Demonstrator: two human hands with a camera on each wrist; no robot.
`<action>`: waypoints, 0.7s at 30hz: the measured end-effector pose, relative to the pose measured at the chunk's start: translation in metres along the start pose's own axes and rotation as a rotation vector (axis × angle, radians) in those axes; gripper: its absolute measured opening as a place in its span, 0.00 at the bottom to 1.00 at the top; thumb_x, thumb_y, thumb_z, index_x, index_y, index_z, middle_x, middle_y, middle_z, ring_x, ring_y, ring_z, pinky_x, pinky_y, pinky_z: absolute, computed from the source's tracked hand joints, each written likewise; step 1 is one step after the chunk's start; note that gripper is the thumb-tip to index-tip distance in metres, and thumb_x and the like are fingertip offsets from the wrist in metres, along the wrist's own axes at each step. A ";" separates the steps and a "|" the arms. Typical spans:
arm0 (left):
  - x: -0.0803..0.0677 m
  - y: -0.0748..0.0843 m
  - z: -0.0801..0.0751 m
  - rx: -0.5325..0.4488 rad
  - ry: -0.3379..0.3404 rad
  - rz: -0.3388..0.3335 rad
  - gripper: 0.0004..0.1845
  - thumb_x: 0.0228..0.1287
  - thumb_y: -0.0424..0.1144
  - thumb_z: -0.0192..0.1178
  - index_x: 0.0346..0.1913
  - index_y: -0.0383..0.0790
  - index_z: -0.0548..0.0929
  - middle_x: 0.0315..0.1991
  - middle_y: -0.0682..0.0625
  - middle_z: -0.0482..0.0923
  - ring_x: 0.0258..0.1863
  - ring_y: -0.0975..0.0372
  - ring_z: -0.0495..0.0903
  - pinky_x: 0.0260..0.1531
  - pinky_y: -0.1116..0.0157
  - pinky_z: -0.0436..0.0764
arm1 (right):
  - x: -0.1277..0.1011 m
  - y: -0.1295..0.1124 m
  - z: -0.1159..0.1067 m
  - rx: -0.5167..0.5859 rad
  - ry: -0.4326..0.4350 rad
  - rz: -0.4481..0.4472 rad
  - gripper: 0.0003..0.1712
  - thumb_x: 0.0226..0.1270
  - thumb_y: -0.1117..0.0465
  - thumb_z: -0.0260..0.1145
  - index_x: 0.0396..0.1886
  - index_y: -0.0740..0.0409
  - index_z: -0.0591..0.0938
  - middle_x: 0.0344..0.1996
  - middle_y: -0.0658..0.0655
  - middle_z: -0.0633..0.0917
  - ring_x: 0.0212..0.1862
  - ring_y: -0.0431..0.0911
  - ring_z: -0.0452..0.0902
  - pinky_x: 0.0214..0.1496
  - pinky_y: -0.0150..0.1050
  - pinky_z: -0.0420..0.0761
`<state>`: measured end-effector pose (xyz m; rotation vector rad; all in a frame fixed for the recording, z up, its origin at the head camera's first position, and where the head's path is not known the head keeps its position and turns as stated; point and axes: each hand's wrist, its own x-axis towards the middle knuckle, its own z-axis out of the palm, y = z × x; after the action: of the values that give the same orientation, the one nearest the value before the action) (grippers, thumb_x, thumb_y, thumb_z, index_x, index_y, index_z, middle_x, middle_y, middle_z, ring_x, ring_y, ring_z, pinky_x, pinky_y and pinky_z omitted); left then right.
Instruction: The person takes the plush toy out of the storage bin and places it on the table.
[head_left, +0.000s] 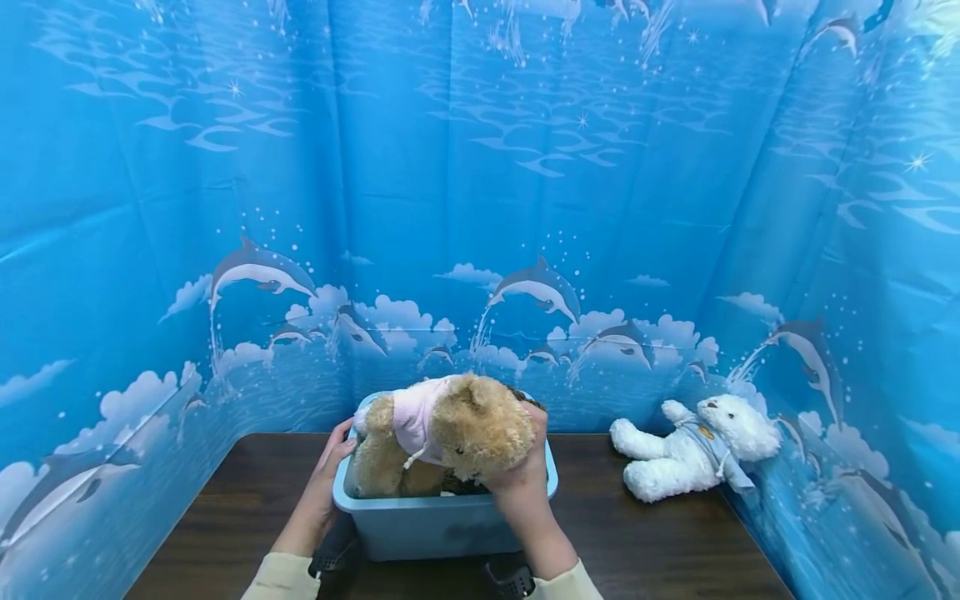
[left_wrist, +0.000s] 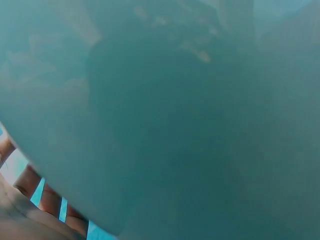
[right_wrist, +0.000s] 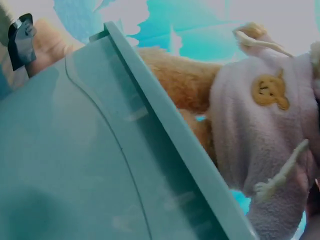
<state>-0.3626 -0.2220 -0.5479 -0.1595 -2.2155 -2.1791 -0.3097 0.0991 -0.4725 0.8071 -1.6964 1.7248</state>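
- Brown teddy bear (head_left: 483, 421), one: lower centre of the frame, lying sideways across the mouth of the tub, head to the right, legs to the left.
- Pink top (head_left: 418, 417), worn by that bear; pale cords hang from it, and the right wrist view shows a tan bear-face patch (right_wrist: 270, 92) on its front.
- Right hand (head_left: 528, 462): at the right end of the tub, fingers grasping the brown bear by the head.
- Left hand (head_left: 330, 458): touching the left end of the tub at the rim; the left wrist view is mostly filled by the tub's wall, so whether the fingers clasp it or merely rest there, I cannot tell.
- Tub (head_left: 435, 529), pale blue, rectangular: upright at the lower centre of the frame; something dark and mottled shows inside, below the bear's head.
- White teddy bear (head_left: 663, 479), one: lower right of the frame, on its back, legs to the left, dressed in a grey-blue top (head_left: 705, 446).
- Table (head_left: 637, 550), dark wood: along the bottom of the frame, under tub and white bear.
- Curtain (head_left: 450, 200), blue, dolphin-printed: behind and on both sides.
- Sleeves (head_left: 281, 577), pale, two; dark straps (head_left: 516, 582) at the wrists.
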 end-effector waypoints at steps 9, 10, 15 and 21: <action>0.004 -0.001 0.002 -0.027 -0.007 0.025 0.36 0.83 0.61 0.45 0.86 0.59 0.53 0.88 0.43 0.49 0.85 0.40 0.50 0.77 0.24 0.53 | 0.002 -0.026 -0.028 -0.116 0.259 -0.268 0.44 0.60 0.76 0.80 0.70 0.74 0.64 0.65 0.55 0.79 0.63 0.46 0.78 0.64 0.36 0.78; 0.004 -0.001 0.002 -0.028 -0.006 0.030 0.36 0.83 0.61 0.46 0.86 0.59 0.53 0.88 0.44 0.50 0.85 0.40 0.50 0.78 0.24 0.53 | 0.002 -0.031 -0.034 -0.130 0.289 -0.318 0.44 0.60 0.75 0.80 0.70 0.76 0.63 0.65 0.55 0.80 0.63 0.46 0.78 0.65 0.37 0.77; 0.004 -0.003 0.004 -0.036 0.006 0.036 0.35 0.83 0.61 0.46 0.85 0.59 0.55 0.88 0.46 0.51 0.86 0.41 0.50 0.78 0.23 0.52 | -0.006 -0.057 -0.073 -0.072 0.472 -0.430 0.45 0.46 0.87 0.70 0.66 0.79 0.63 0.65 0.57 0.80 0.65 0.47 0.77 0.70 0.36 0.73; 0.004 -0.004 0.000 -0.046 0.010 0.028 0.35 0.83 0.61 0.47 0.85 0.59 0.55 0.88 0.45 0.51 0.86 0.40 0.50 0.78 0.24 0.52 | -0.002 -0.096 -0.119 -0.022 0.633 -0.443 0.40 0.39 0.89 0.61 0.59 0.75 0.65 0.61 0.58 0.80 0.60 0.44 0.77 0.68 0.33 0.73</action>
<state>-0.3668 -0.2217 -0.5513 -0.1793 -2.1452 -2.2130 -0.2371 0.2204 -0.4128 0.4967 -1.0186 1.4383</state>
